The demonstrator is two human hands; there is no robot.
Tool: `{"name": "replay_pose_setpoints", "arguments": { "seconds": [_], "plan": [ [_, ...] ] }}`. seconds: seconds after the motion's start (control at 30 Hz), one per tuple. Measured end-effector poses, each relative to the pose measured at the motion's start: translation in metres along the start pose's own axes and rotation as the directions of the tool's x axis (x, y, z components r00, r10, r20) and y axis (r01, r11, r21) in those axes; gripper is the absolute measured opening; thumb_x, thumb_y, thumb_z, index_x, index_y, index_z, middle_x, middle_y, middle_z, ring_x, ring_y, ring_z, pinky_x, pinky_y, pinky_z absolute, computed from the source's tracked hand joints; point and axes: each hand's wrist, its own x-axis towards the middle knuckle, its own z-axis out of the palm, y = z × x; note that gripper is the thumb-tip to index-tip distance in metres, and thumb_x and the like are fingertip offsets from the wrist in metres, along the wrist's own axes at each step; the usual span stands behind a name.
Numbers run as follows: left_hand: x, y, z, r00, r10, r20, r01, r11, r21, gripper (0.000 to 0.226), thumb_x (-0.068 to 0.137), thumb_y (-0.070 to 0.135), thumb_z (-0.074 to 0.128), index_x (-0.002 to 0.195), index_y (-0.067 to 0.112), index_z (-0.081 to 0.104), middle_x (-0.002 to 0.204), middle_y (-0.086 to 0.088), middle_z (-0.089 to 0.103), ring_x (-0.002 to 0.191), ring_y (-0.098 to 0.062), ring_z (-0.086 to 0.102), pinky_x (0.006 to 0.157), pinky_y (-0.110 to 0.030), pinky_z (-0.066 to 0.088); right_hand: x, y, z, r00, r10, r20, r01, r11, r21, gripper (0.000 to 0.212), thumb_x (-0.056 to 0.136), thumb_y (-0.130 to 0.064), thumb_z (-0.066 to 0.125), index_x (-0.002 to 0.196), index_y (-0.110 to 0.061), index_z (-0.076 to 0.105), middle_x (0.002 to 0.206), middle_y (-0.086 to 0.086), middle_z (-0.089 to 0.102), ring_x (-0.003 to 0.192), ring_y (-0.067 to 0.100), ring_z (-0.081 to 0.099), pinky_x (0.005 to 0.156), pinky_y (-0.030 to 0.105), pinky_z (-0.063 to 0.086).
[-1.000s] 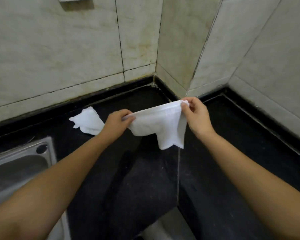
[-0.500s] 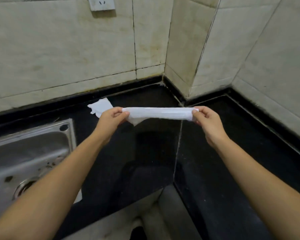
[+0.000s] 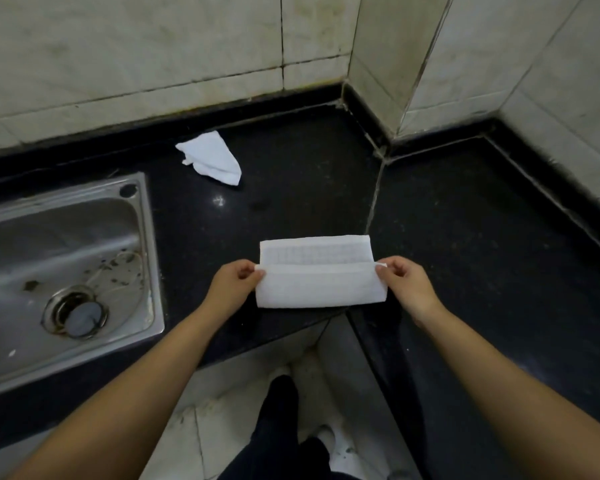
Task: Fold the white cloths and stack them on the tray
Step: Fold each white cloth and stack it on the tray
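Two white cloths are in view, and no tray is, so where the stack will go cannot be told from here. Farthest left sits the stainless steel sink, set into the black polished stone counter. Behind it and to its right, near the back wall, the crumpled white cloth lies unfolded, well apart from both hands.

Next comes the left hand, its fingers curled and pinching the left corner of the folded white rectangular cloth, which lies flat near the counter's front edge with its upper layer brought partway over the lower. The right hand pinches the matching right corner.

Risks from here, as I judge them: the cloth's near edge sits just beside the counter's front lip, so a pull towards the body could drag it off onto the tiled floor. If one pinch loosens before the other, the top layer could skew and the fold come out crooked. The sink basin looks stained, so a cloth swept leftward might get dirtied.
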Motion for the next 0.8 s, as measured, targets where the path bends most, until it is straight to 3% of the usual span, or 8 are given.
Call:
{"name": "replay_pose_setpoints", "arguments": {
  "seconds": [0.13, 0.2, 0.27, 0.4, 0.47, 0.57, 0.7, 0.8],
  "plan": [
    [0.039, 0.01, 0.006, 0.992, 0.053, -0.118, -0.031, 0.983, 0.179, 0.012, 0.091, 0.021, 0.058, 0.083, 0.013, 0.061, 0.074, 0.002, 0.058, 0.069, -0.013, 0.054, 0.062, -0.023, 0.043, 0.044, -0.024, 0.012, 0.994, -0.038, -0.106, 0.025, 0.992, -0.124, 0.013, 0.093, -0.019, 0.055, 0.095, -0.012, 0.066, 0.088, 0.004, 0.061, 0.083, 0.017, 0.055, 0.077, 0.032, 0.046],
    [0.055, 0.009, 0.009, 0.987, 0.061, -0.15, -0.018, 0.962, 0.274, 0.015, 0.091, 0.026, 0.056, 0.082, 0.015, 0.06, 0.077, 0.0, 0.059, 0.077, -0.019, 0.057, 0.073, -0.034, 0.048, 0.062, -0.03, 0.018, 0.992, -0.036, -0.118, 0.013, 0.981, -0.192, 0.011, 0.093, -0.019, 0.055, 0.092, -0.014, 0.064, 0.087, 0.003, 0.059, 0.083, 0.017, 0.054, 0.074, 0.03, 0.043],
    [0.064, 0.006, 0.012, 0.983, 0.076, -0.165, -0.003, 0.915, 0.403, 0.016, 0.092, 0.03, 0.054, 0.089, 0.016, 0.062, 0.089, -0.001, 0.06, 0.089, -0.021, 0.056, 0.084, -0.04, 0.045, 0.075, -0.029, 0.024, 0.991, -0.028, -0.128, -0.012, 0.952, -0.306, 0.011, 0.092, -0.019, 0.054, 0.091, -0.015, 0.064, 0.097, 0.007, 0.059, 0.085, 0.019, 0.054, 0.076, 0.03, 0.042],
    [0.066, 0.0, 0.02, 0.969, 0.16, -0.191, -0.039, 0.855, 0.517, 0.017, 0.091, 0.033, 0.054, 0.096, 0.017, 0.058, 0.098, -0.002, 0.057, 0.097, -0.021, 0.051, 0.086, -0.035, 0.035, 0.078, -0.022, 0.034, 0.979, -0.105, -0.173, -0.034, 0.756, -0.653, 0.018, 0.091, -0.019, 0.052, 0.107, -0.018, 0.061, 0.119, 0.009, 0.052, 0.112, 0.027, 0.048, 0.098, 0.041, 0.037],
    [0.061, -0.001, 0.019, 0.96, 0.169, -0.221, -0.037, 0.865, 0.501, 0.022, 0.089, 0.038, 0.058, 0.099, 0.019, 0.054, 0.1, 0.001, 0.056, 0.098, -0.019, 0.05, 0.086, -0.034, 0.034, 0.076, -0.029, 0.043, 0.97, -0.225, -0.096, 0.069, 0.629, -0.774, 0.034, 0.09, -0.016, 0.052, 0.123, -0.019, 0.054, 0.127, 0.009, 0.048, 0.12, 0.027, 0.041, 0.1, 0.041, 0.032],
    [0.045, -0.006, 0.016, 0.967, 0.143, -0.211, -0.018, 0.864, 0.503, 0.035, 0.086, 0.047, 0.057, 0.107, 0.02, 0.051, 0.106, 0.003, 0.054, 0.102, -0.017, 0.048, 0.089, -0.033, 0.033, 0.079, -0.058, 0.077, 0.936, -0.315, 0.154, 0.312, 0.546, -0.778, 0.041, 0.091, -0.019, 0.051, 0.132, -0.021, 0.047, 0.131, 0.005, 0.047, 0.122, 0.025, 0.041, 0.1, 0.038, 0.031],
    [0.021, -0.021, 0.02, 0.983, 0.151, -0.101, -0.048, 0.755, 0.654, 0.055, 0.083, 0.061, 0.05, 0.12, 0.021, 0.046, 0.118, 0.002, 0.049, 0.108, -0.016, 0.046, 0.091, -0.032, 0.034, 0.077, -0.088, 0.145, 0.836, -0.155, 0.526, 0.534, 0.445, -0.719, 0.044, 0.094, -0.032, 0.051, 0.135, -0.022, 0.044, 0.135, 0.004, 0.046, 0.125, 0.024, 0.042, 0.101, 0.04, 0.034],
    [0.016, -0.025, 0.024, 0.988, 0.143, -0.055, -0.055, 0.666, 0.744, 0.061, 0.084, 0.065, 0.045, 0.127, 0.021, 0.041, 0.123, 0.0, 0.045, 0.112, -0.017, 0.043, 0.092, -0.031, 0.034, 0.08, -0.095, 0.174, 0.815, -0.052, 0.577, 0.563, 0.307, -0.767, 0.039, 0.093, -0.027, 0.053, 0.129, -0.017, 0.046, 0.131, 0.008, 0.049, 0.122, 0.027, 0.045, 0.101, 0.043, 0.035]
  ]
}}
